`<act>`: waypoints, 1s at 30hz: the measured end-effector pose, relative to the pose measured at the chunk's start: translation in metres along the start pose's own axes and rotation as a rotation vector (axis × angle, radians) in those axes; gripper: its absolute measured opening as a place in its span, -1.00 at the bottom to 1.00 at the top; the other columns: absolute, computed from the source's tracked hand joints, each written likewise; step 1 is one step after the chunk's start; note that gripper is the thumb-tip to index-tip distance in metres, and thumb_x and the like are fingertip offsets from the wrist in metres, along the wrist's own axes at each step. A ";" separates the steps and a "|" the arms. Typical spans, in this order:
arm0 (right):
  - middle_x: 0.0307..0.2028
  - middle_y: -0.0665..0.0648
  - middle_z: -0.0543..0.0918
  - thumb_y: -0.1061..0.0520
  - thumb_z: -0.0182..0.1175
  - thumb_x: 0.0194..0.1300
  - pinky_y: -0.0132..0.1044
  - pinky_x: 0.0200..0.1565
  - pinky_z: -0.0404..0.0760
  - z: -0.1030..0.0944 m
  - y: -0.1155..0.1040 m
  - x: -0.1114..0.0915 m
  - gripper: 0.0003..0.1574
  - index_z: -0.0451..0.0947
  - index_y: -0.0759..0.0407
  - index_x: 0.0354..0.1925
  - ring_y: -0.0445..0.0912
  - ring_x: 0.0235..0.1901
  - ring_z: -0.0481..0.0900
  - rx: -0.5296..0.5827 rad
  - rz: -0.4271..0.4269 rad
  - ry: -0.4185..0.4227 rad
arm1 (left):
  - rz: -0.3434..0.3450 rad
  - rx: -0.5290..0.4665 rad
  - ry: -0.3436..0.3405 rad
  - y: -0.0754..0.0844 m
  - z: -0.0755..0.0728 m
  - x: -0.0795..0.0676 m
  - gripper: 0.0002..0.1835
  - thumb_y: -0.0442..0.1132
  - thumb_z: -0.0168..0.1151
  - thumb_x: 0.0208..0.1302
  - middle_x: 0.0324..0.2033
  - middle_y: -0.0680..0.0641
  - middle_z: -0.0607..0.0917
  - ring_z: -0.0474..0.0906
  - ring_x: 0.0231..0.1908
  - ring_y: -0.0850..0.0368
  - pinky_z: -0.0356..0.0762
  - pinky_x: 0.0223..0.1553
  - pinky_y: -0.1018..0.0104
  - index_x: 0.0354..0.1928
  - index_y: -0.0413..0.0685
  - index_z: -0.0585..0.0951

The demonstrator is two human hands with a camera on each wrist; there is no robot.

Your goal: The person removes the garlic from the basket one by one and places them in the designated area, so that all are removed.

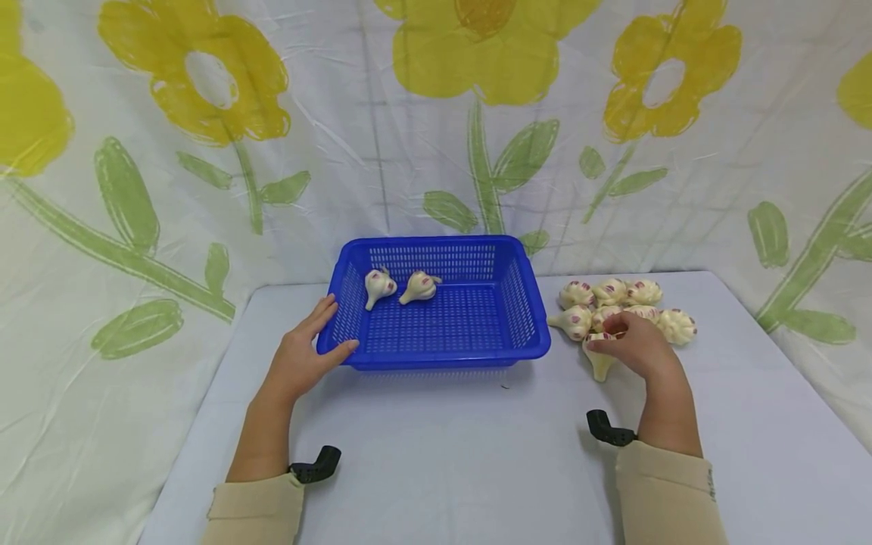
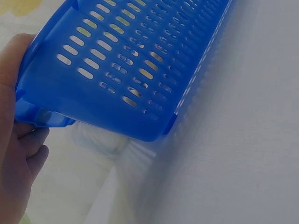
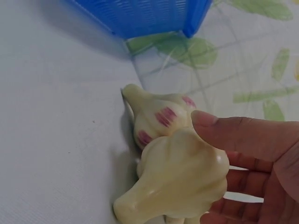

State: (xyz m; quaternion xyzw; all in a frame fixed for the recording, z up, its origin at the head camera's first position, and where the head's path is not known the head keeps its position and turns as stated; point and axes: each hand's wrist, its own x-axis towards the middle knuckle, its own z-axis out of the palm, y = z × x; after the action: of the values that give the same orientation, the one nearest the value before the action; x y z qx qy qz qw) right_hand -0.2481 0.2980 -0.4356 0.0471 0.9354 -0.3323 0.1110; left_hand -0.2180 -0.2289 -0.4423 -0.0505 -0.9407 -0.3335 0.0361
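My left hand (image 1: 300, 352) holds the left end of a blue plastic basket (image 1: 436, 356), thumb over the rim and fingers beneath it in the left wrist view. Two garlic bulbs lie inside toward the left: one bulb (image 1: 379, 286) near the side wall, another bulb (image 1: 419, 287) to its right. On the right, my right hand (image 1: 640, 344) grips a garlic bulb (image 3: 180, 175) between thumb and fingers, its stem pointing toward me. That bulb is at the near side of a cluster of garlic bulbs (image 1: 609, 291), partly covered by the hand.
A white-covered table (image 1: 436, 462) carries everything. Behind it hangs a pale curtain (image 1: 327, 151) painted with yellow flowers. Another garlic bulb (image 3: 159, 114) lies right against the gripped one. Black wrist cameras are strapped at both cuffs.
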 end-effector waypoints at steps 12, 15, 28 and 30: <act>0.13 0.38 0.48 -0.36 0.25 0.23 0.02 -0.09 0.58 -0.001 -0.002 -0.002 -0.10 0.38 0.29 0.20 0.23 0.05 0.46 -0.008 -0.014 0.018 | 0.005 -0.006 0.007 -0.001 0.002 0.002 -0.01 0.35 0.25 0.17 0.54 0.01 0.09 0.03 0.51 -0.17 0.13 0.40 -0.26 0.53 0.08 0.15; 0.13 0.39 0.49 -0.37 0.22 0.25 0.03 -0.09 0.59 -0.001 -0.004 -0.003 -0.10 0.38 0.30 0.20 0.24 0.06 0.47 -0.008 -0.017 0.025 | 0.003 -0.008 0.007 -0.002 0.002 0.002 -0.01 0.34 0.26 0.17 0.54 0.02 0.09 0.03 0.51 -0.15 0.13 0.41 -0.25 0.53 0.09 0.15; 0.22 0.43 0.43 -0.35 0.16 0.31 0.19 0.05 0.54 -0.002 -0.006 -0.002 -0.08 0.30 0.28 0.31 0.30 0.19 0.40 0.026 -0.036 0.049 | 0.009 -0.007 0.012 -0.003 0.002 0.002 -0.01 0.35 0.25 0.17 0.54 0.01 0.09 0.03 0.51 -0.16 0.14 0.40 -0.26 0.53 0.07 0.15; 0.24 0.43 0.42 -0.36 0.16 0.31 0.23 0.08 0.52 -0.002 -0.010 -0.004 -0.07 0.29 0.28 0.33 0.31 0.22 0.38 0.024 -0.044 0.069 | 0.006 -0.006 0.010 -0.002 0.002 0.001 0.00 0.35 0.25 0.17 0.54 0.01 0.09 0.02 0.51 -0.16 0.14 0.40 -0.26 0.53 0.07 0.15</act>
State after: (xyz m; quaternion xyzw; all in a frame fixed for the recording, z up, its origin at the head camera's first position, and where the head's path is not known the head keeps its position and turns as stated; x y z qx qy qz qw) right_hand -0.2468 0.2913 -0.4269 0.0392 0.9354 -0.3441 0.0708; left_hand -0.2198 -0.2293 -0.4453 -0.0516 -0.9395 -0.3362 0.0415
